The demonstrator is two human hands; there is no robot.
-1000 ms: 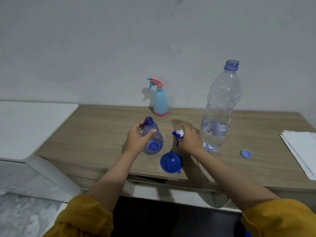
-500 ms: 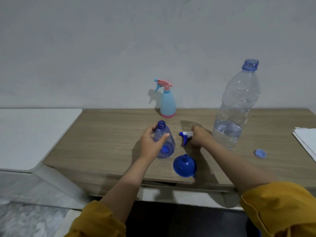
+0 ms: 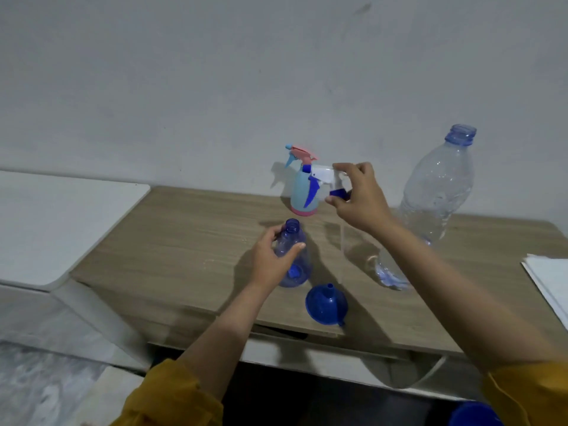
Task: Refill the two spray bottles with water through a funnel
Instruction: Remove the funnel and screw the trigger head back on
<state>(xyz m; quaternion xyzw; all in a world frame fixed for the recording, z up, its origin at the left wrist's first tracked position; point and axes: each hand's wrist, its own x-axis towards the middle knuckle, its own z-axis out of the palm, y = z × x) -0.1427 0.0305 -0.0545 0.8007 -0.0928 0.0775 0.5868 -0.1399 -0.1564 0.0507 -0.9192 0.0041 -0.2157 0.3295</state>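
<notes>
So from the head cam, looking down at a wooden desk (image 3: 190,241) pushed up against a plain pale wall. The left hand (image 3: 270,259) is wrapped around a small see-through blue spray bottle (image 3: 292,262) that stands upright on the desk with its neck open, no top on it, thumb on one side and fingers curled around the other. The right hand (image 3: 359,198) is up in the air above the desk, pinching the white and blue trigger sprayer head (image 3: 322,179) by its blue screw collar, with a thin clear dip tube (image 3: 342,253) hanging straight down from it toward the desk. Right behind that sprayer head, near the wall, there's the second spray bottle (image 3: 299,192), the light blue one with a pink base and pink trigger top still screwed on, standing upright. The blue funnel (image 3: 326,304) sits upside down on the desk near the front edge, wide mouth down and spout pointing up, just beside the bottle in the left hand and not touching it. Off to the right is a big clear water bottle (image 3: 436,192) with no cap on, partly hidden by the right forearm; it looks like there's a bit of water at the bottom. Some white papers (image 3: 550,278) poke in at the far right edge, and both arms have mustard yellow sleeves (image 3: 172,398).
</notes>
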